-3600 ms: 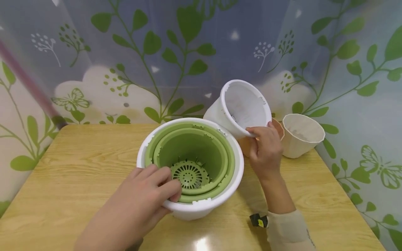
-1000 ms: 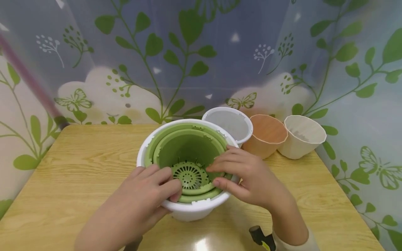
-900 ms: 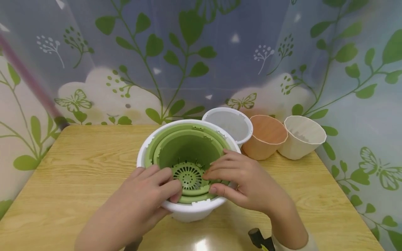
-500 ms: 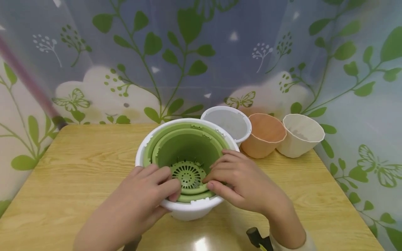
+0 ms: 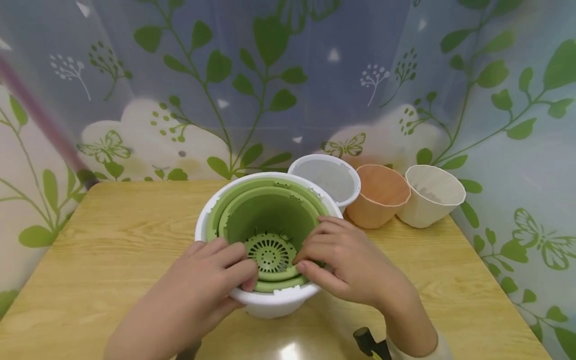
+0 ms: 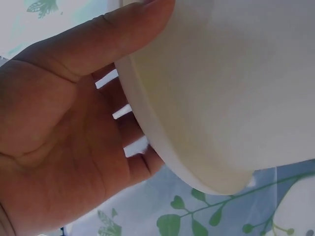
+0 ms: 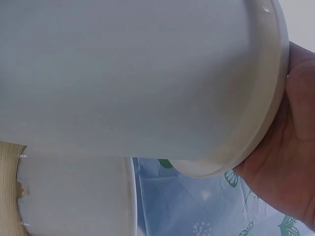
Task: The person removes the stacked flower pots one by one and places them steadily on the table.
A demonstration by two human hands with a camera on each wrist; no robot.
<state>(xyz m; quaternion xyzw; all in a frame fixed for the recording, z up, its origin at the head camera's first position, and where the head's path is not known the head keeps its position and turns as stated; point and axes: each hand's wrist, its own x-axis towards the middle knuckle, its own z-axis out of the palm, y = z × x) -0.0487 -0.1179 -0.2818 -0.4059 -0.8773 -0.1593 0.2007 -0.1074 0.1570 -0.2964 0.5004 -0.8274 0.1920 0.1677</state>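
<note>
A large white flowerpot (image 5: 274,303) stands on the table with two green inner pots nested inside it. The innermost green pot (image 5: 270,200) has a slotted bottom; the outer green pot (image 5: 216,212) shows as a ring around it. On the near left side my left hand (image 5: 204,277) grips the white rim, fingers curled over it and, in the left wrist view, thumb against the outer wall (image 6: 226,88). My right hand (image 5: 348,260) reaches over the right rim. Its fingers bend into the innermost green pot and its thumb lies at that pot's rim; the fingertips are partly hidden.
Behind the large pot stands a smaller white pot (image 5: 326,175). To its right are an orange pot (image 5: 375,212) and a cream pot (image 5: 420,212). A patterned curtain (image 5: 270,100) hangs behind the wooden table (image 5: 117,240). Beside the right wrist is a black device (image 5: 366,340).
The right hand has let go of the smaller white pot, which was tilted and now stands upright behind. It has moved onto the innermost green pot's rim. The left hand has kept its grip.
</note>
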